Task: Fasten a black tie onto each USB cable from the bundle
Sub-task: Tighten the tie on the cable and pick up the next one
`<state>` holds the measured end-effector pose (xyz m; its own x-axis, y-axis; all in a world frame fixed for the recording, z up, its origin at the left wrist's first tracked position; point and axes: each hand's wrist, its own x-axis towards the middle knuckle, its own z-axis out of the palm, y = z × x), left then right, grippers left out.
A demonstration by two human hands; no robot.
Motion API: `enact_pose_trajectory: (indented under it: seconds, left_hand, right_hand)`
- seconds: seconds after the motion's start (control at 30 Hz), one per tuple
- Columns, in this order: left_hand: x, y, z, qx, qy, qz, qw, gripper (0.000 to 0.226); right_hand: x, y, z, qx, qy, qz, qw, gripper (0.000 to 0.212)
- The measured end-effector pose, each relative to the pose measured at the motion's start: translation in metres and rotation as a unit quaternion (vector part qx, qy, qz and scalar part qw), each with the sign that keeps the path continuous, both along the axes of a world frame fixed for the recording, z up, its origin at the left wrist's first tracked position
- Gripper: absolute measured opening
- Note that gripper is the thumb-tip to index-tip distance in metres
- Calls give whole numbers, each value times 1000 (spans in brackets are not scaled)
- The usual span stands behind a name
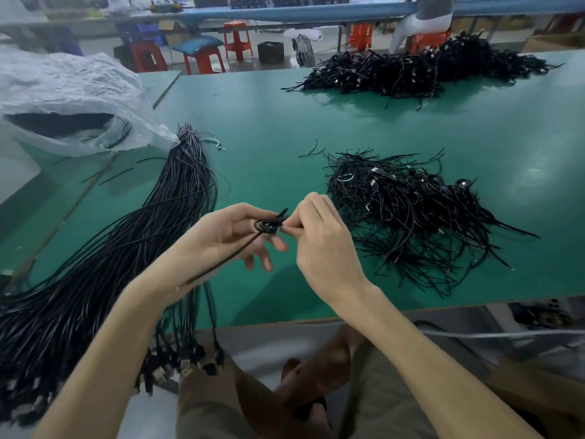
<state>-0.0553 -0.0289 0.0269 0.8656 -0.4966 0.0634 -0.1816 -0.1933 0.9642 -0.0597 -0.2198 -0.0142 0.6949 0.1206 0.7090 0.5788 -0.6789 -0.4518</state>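
above the green table (269,128), near its front edge, our left hand (234,232) grips a small coil of usb cable (267,225), lower fingers spread, while our right hand (319,242) pinches the black tie (282,214) at the coil. the bundle (142,232) lies to the left, plugs hanging over the front edge; a heap of cables (411,210) sits right. open green surface lies between them.

Bundle (133,248) left on table (269,128), tied pile (411,210) right

Head cam, fwd-down, close over table (272,128)
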Motion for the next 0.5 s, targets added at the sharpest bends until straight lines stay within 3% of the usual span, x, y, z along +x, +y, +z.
enact_pose_trajectory:
  seconds: [0.1,0.2,0.3,0.43,0.5]
  left_hand:
    - [5,-12,-11,79,-91,128,984,32]
    - [2,-16,-19,79,-171,139,972,39]
    - [-1,-19,-25,8,-124,98,987,44]
    - [-2,-28,-25,121,-152,135,972,16]
    - [0,-32,-23,161,-120,143,969,18]
  right_hand:
    - [-3,5,-2,4,21,17,1000,22]
    - [-5,6,-3,11,35,20,999,23]
    - [-6,7,-4,10,33,26,999,25]
    - [-10,9,-9,23,40,23,999,26]
    - [-10,7,-10,2,30,19,999,24]
